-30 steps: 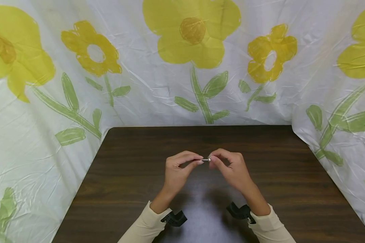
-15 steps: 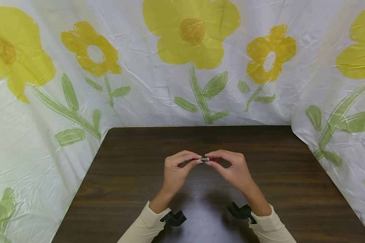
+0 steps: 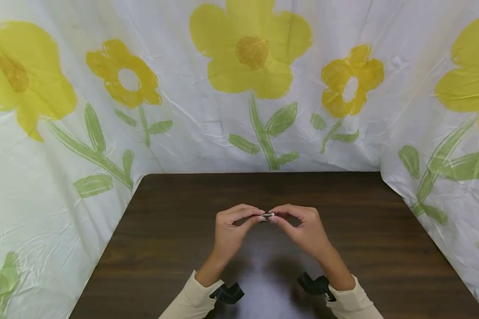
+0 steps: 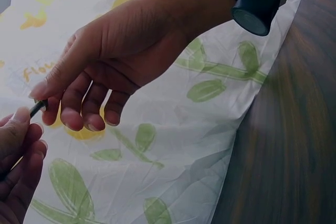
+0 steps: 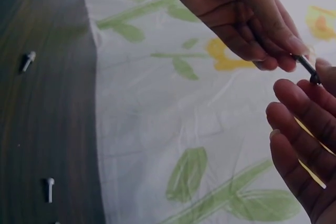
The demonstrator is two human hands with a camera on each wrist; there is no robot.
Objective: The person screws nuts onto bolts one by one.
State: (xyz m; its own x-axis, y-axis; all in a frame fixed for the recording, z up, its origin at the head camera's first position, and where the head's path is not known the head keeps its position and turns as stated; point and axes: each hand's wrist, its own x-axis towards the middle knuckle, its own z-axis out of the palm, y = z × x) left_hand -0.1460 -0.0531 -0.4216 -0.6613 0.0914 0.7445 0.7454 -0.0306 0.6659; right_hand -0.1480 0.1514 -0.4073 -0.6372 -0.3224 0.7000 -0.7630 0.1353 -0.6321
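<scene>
Between my two hands, above the table, a small metal bolt [image 3: 268, 215] lies roughly level. My left hand [image 3: 230, 230] pinches its left end between thumb and fingertips. The right hand [image 3: 308, 229] has thumb and index fingertip at the other end, where a wider part shows. In the right wrist view the bolt [image 5: 305, 65] looks dark, with a thicker end near the right thumb. The left wrist view shows the right hand [image 4: 126, 45] reaching in from above, its other fingers loosely bent. Fingertips cover both ends of the bolt, so its exact make-up cannot be told.
A dark wooden table [image 3: 175, 257] lies beneath the hands. Two loose bolts, one [image 5: 27, 62] and another [image 5: 50, 189], rest on it in the right wrist view. A white sheet [image 3: 191, 133] with printed yellow flowers hangs around the back and sides.
The right fingers, bunched over the bolt's end a second ago, have opened out to a thumb-and-index pinch there. The left hand keeps its grip. The head view has tilted up slightly.
</scene>
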